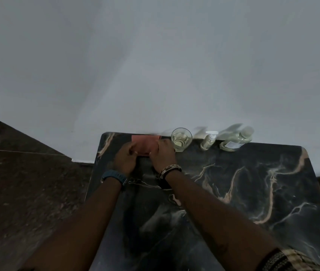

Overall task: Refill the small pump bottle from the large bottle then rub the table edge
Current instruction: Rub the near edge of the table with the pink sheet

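Head view, looking down a dark marbled table (233, 192) pushed against a pale wall. Both hands reach to the far edge. Left hand (125, 159) and right hand (162, 155) each pinch a side of a pinkish cloth (145, 144), fingers curled onto it, thumbs on top. The cloth lies at the far left corner area, touching or nearly touching the wall line.

Along the same far edge, to the right: a clear glass (181, 139) with a little pale liquid, then the small pump bottle (208, 141) upright with its pump on, then the large bottle (235, 140), capped.

Judgement: the refill looks finished, since both bottles stand closed and apart from the hands; the rubbing step appears to be starting or in progress.

Hard to make out: fill level in the small bottle, the large bottle's label, and whether the cloth is damp. Bottles are motion-blurred. The table's near edge is cut off.
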